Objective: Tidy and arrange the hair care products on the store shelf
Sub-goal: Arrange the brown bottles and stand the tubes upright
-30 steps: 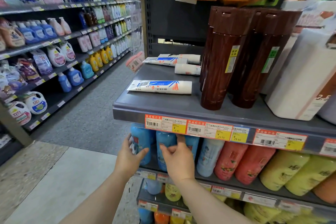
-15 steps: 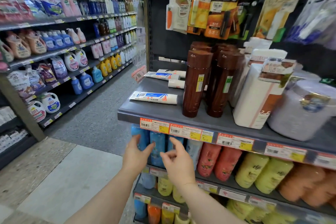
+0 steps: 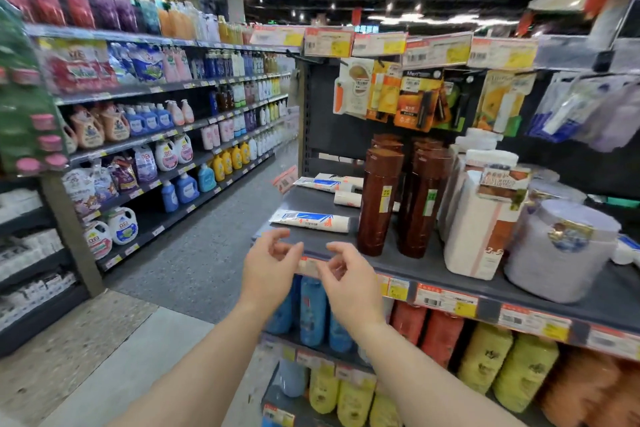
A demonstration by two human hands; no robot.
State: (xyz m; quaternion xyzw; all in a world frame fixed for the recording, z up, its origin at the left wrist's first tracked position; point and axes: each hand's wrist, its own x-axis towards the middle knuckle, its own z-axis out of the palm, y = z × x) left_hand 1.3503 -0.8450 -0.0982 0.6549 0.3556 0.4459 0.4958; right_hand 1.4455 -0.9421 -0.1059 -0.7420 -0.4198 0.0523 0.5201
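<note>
Both hands have come up from the blue bottles (image 3: 313, 310) on the lower shelf, where a second ago they were touching them, and now hang in front of the edge of the upper shelf (image 3: 433, 274). The left hand (image 3: 268, 270) holds nothing, its fingers loosely curled. The right hand (image 3: 353, 282) just beside it is likewise empty, fingers bent and relaxed; the two are near each other but apart. I judge the work on the blue row to be done for now and the upper shelf to be next.

Far left, across the aisle, stand shelves of detergent jugs (image 3: 121, 224), no part of this job. On the upper shelf, just beyond the hands, a white tube (image 3: 310, 221) lies flat on its side near the front edge, with more tubes (image 3: 329, 182) lying loose behind it. To their right stand tall brown bottles (image 3: 379, 201), then a white bottle (image 3: 483, 222) and a round lilac tub (image 3: 561, 250). The lying tubes look the likely target; the brown bottles stand close beside them and could be knocked in reaching to the back.
</note>
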